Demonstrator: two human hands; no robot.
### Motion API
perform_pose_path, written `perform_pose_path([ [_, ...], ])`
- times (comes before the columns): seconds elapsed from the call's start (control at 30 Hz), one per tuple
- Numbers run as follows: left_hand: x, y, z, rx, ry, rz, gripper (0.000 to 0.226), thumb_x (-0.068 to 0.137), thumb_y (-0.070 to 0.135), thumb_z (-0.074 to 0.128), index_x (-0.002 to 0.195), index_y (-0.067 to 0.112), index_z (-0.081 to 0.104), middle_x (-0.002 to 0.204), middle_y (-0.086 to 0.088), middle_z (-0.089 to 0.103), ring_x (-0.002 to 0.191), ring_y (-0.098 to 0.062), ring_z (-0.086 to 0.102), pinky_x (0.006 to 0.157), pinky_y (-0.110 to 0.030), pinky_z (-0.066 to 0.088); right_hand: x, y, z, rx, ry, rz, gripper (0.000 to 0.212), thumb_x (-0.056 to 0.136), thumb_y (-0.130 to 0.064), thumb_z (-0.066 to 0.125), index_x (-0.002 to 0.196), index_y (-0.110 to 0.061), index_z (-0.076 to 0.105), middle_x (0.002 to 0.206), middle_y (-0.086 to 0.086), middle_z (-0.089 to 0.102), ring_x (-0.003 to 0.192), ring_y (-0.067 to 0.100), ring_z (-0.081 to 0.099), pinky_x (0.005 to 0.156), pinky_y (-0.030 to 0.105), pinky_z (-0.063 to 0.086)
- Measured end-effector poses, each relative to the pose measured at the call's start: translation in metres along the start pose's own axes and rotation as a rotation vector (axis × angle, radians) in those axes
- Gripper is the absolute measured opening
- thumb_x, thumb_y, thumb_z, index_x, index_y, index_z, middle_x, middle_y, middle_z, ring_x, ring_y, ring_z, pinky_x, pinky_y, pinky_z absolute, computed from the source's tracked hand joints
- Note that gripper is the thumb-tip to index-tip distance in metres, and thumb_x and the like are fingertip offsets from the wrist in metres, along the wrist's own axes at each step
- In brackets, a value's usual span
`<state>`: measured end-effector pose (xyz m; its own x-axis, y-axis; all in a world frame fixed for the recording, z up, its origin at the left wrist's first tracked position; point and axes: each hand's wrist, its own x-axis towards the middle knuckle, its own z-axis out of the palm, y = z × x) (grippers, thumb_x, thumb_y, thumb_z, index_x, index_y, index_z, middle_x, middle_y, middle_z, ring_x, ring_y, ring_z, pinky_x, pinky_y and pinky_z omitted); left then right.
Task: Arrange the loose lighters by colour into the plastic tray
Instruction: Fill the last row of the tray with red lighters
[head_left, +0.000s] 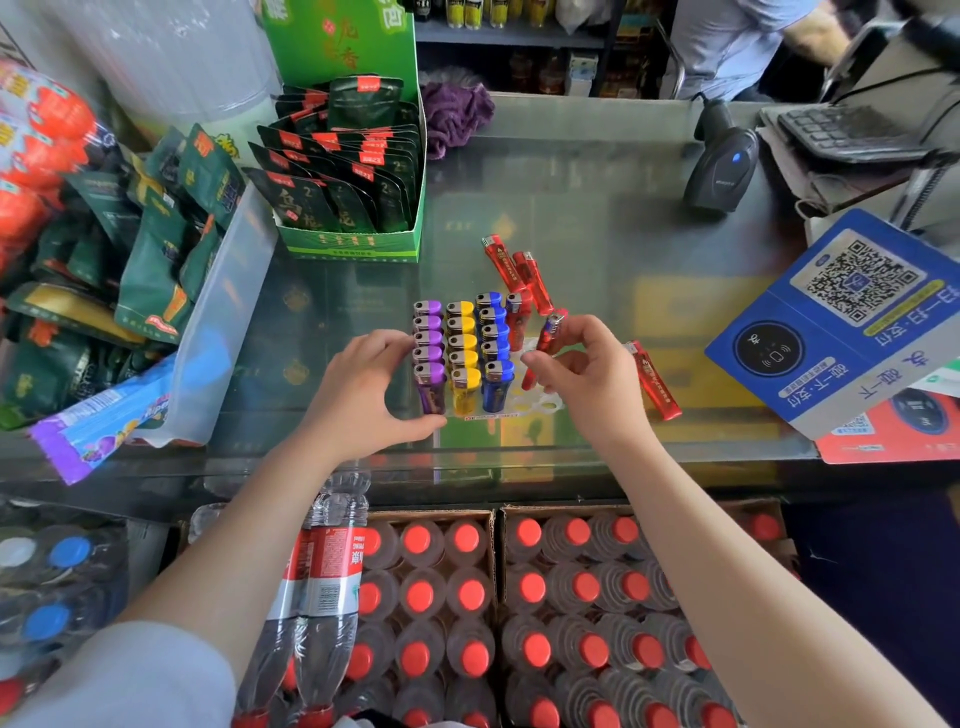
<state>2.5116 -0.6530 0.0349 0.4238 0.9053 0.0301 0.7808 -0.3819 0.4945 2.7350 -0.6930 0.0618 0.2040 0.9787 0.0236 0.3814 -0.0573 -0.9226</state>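
A green display box (358, 241) of dark sachets stands at the rear left of the glass desk (597, 208), with a purple cloth (457, 117) just beside it to the right and a heap of dark green snack packets (150, 260) in a clear bin to its left. At the right edge lie a black barcode scanner (722, 166), a keyboard (847, 132) and a blue QR payment placard (852, 312) overlapping a red card (893, 436). Below the desk, two cartons of red-capped bottles (519, 597) sit side by side, with two larger bottles (322, 571) standing to their left.
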Motion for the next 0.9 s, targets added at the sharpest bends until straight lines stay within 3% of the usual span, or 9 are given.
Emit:
perform_pose_path([
  [0.1,-0.001,0.001,0.0,-0.001,-0.002,0.001,0.079,0.056,0.067,0.056,0.122,0.024,0.046,0.124,0.005,0.045,0.115,-0.012,0.033,0.095,-0.036,0.028,0.003,-0.001,0.008,-0.051,0.08,-0.02,0.028,0.074,-0.021,0.074,0.083,-0.021,0.048,0.076,0.002,0.068,0.066,0.022,0.067,0.061,0.034,0.053],
  [0.17,0.0,0.0,0.0,-0.004,-0.002,-0.004,0.077,0.058,0.062,0.06,0.123,0.023,0.045,0.125,0.005,0.045,0.115,-0.013,0.033,0.096,-0.036,0.028,0.006,-0.005,0.011,-0.073,0.107,-0.022,0.027,0.074,-0.02,0.074,0.084,-0.017,0.049,0.076,0.001,0.068,0.068,0.021,0.066,0.061,0.026,0.051],
  [0.47,0.001,-0.001,0.001,-0.004,-0.005,-0.001,0.082,0.055,0.069,0.053,0.123,0.024,0.045,0.125,0.005,0.045,0.116,-0.013,0.033,0.096,-0.037,0.029,0.009,-0.009,0.016,-0.195,0.075,-0.028,0.016,0.078,-0.01,0.07,0.083,-0.013,0.055,0.073,-0.001,0.064,0.062,0.01,0.06,0.058,0.013,0.044],
  [0.6,0.001,-0.002,0.001,-0.004,-0.005,0.007,0.083,0.055,0.07,0.051,0.123,0.023,0.044,0.125,0.004,0.045,0.117,-0.014,0.033,0.096,-0.038,0.03,0.012,-0.007,0.01,-0.326,0.022,-0.073,0.015,0.077,-0.014,0.071,0.085,-0.005,0.061,0.076,-0.001,0.061,0.064,0.015,0.054,0.057,0.024,0.04],
  [0.73,0.001,-0.002,0.001,-0.003,-0.001,0.012,0.081,0.055,0.069,0.052,0.121,0.022,0.045,0.123,0.004,0.045,0.116,-0.014,0.035,0.095,-0.039,0.03,0.017,-0.002,0.012,-0.445,0.017,-0.128,0.02,0.079,-0.021,0.069,0.088,-0.005,0.06,0.088,0.006,0.069,0.066,0.019,0.053,0.064,0.033,0.048],
  [0.9,0.0,-0.002,0.001,-0.017,0.005,0.014,0.078,0.056,0.067,0.052,0.12,0.023,0.046,0.121,0.005,0.045,0.114,-0.014,0.035,0.095,-0.039,0.031,0.014,0.003,0.014,-0.483,0.051,-0.153,0.021,0.081,-0.025,0.066,0.092,-0.008,0.061,0.095,0.004,0.07,0.083,0.025,0.06,0.067,0.037,0.051],
])
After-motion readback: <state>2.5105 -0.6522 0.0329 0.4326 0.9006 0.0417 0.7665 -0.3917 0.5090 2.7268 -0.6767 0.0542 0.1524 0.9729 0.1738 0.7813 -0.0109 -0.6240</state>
